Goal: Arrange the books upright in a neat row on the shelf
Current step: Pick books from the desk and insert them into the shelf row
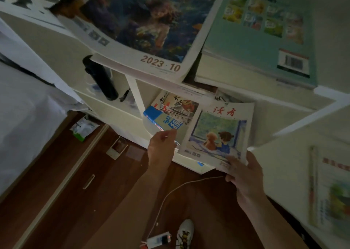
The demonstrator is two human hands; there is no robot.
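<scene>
The right hand (244, 176) pinches the bottom corner of a magazine (217, 133) with a painted cover of a child and a teddy bear at a window, thumb on the cover, fingers curled beneath; the left hand (161, 148) grips the lower edge of a thick blue book (162, 120), fingers curled round it; the blue book lies flat in the open compartment of the white shelf (132, 89), just left of the held magazine and touching a loose pile of magazines (178, 104) behind it; the held magazine tilts at the compartment's mouth, its top edge under the shelf's top board; on that top board, above the compartment, lies a magazine marked 2023·10 (144, 25), and right of it a thick teal book (261, 32), back cover up; in the shelf's left compartment stands a black bottle (100, 78); below the shelf a white cable (180, 190) crosses the wooden floor (56, 201).
</scene>
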